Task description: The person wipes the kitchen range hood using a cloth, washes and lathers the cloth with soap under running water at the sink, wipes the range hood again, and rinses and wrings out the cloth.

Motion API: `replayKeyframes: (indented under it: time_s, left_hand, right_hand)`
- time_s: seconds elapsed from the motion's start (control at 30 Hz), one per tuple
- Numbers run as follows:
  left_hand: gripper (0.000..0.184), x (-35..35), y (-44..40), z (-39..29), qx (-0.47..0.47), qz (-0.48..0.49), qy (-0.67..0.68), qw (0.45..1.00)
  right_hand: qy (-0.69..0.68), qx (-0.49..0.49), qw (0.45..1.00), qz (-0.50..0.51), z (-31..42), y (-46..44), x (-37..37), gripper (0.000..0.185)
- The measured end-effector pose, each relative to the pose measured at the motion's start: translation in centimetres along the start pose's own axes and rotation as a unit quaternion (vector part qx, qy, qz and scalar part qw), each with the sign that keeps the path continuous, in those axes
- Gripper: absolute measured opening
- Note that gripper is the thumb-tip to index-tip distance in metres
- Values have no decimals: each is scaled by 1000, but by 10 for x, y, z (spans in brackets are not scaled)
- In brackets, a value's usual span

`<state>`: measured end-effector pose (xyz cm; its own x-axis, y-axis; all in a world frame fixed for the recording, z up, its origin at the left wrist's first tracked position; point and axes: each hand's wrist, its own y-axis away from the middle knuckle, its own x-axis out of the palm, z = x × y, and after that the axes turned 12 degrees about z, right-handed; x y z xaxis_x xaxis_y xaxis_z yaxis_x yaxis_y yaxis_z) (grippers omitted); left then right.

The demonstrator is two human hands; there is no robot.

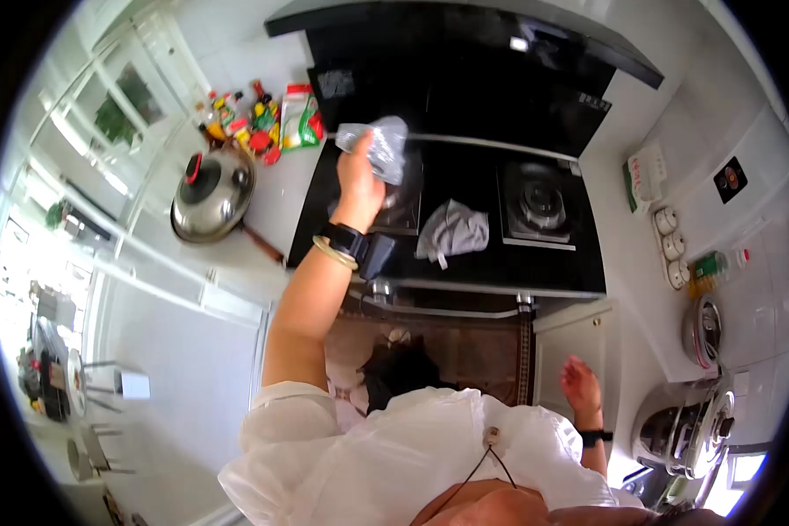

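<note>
My left hand [359, 186] is stretched out over the back left of the black gas stove [451, 180], closed on a crumpled, shiny silvery wrap [386, 147]. Whether the wrap is foil or plastic I cannot tell. It partly covers the left burner [401, 206]. Between the two burners lies a bunched grey cloth [454, 231], apart from both hands. Low on the right, my right hand [580, 386] hangs in front of the cabinet, its fingers loosely bent and nothing visible in them.
A lidded wok [212, 197] stands left of the stove, its handle pointing toward the stove's front corner. Behind it are several seasoning bottles [252, 123] and a green-and-red bag [302, 118]. White jars [671, 245], an oil bottle [708, 267] and a steel pot [675, 430] line the right counter.
</note>
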<state>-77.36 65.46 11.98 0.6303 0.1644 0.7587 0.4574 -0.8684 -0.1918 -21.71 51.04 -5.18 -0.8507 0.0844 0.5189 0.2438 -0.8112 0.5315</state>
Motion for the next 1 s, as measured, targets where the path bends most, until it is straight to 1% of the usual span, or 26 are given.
replayKeyframes:
  time_s: [0.03, 0.1, 0.13, 0.17, 0.2, 0.23, 0.3, 0.33, 0.37, 0.43, 0.47, 0.5, 0.53, 0.57, 0.6, 0.67, 0.77, 0.83, 0.87, 0.9, 0.93, 0.97, 1.0]
  left_hand:
    - [24, -13, -44, -2, 52, -19, -11, 998]
    - [27, -24, -123, -27, 107, -23, -66, 992]
    - [29, -28, -158, -36, 129, -44, -115, 984]
    - [33, -33, -195, -45, 166, -43, -182, 968]
    - [33, -54, -241, -49, 221, -47, -286, 931]
    - [32, -77, -284, -48, 274, -52, -384, 880]
    - [30, -70, -322, -64, 355, -33, -497, 791]
    - [24, -79, -349, -60, 414, -73, -523, 741]
    - [24, -88, -375, -65, 385, -55, -603, 697]
    - [26, -103, -417, -71, 321, -20, -740, 591]
    - [29, -91, -423, -56, 283, -25, -766, 577]
    - [30, -81, -425, -39, 285, 27, -764, 579]
    - [31, -68, -426, -22, 290, 78, -759, 577]
    - [26, -59, -428, 4, 251, 107, -789, 551]
    - [28, -44, -422, 29, 325, 164, -709, 605]
    - [28, -39, -424, 53, 394, 119, -734, 540]
    - [29, -51, -425, 80, 480, 60, -759, 435]
    - [30, -69, -434, 66, 331, 42, -846, 416]
    - [31, -73, -443, 38, 148, 40, -894, 420]
    - [35, -74, -437, 8, 143, -23, -905, 400]
    - [37, -101, -449, -3, 328, -73, -763, 553]
    - [38, -143, -482, -8, 352, -133, -768, 519]
    - [36, -152, -485, -15, 320, -126, -775, 530]
  right_hand:
    - [3, -16, 1000, -25, 1, -3, 4, 13]
    - [7, -39, 996, -77, -2, 0, 12, 13]
    - [-6, -32, 994, -101, 0, -4, 13, 11]
    - [-22, -23, 992, -123, -2, -8, 13, 10]
    - [-40, -11, 988, -146, -7, -9, 7, 10]
    - [-54, -4, 994, -97, -11, -12, -4, 12]
    - [-79, 13, 997, 0, -18, -10, -29, 16]
    - [19, -2, 999, -29, -28, -8, -40, 15]
    - [118, -15, 991, -57, -41, -3, -51, 14]
    - [101, -2, 979, -176, -69, 8, -68, 19]
    - [-13, 28, 964, -264, -83, 6, -74, 26]
    - [-123, 55, 928, -347, -85, 4, -76, 33]
    - [295, 97, 918, -246, -72, 11, -62, 37]
    - [528, 119, 831, -133, -66, 7, -68, 38]
    - [727, 84, 680, -49, -59, 3, -72, 40]
    - [836, 4, 545, 56, -72, -30, -140, 38]
    - [681, 21, 731, 45, -43, -71, -124, 36]
    - [556, 40, 830, 28, -19, -98, -83, 35]
    - [487, 47, 872, 15, -9, -109, -61, 34]
    - [437, 55, 898, 3, -5, -112, -54, 34]
    - [385, 61, 921, -11, -1, -116, -46, 34]
    - [333, 66, 940, -27, 3, -120, -39, 34]
    - [281, 74, 956, -44, 6, -123, -31, 34]
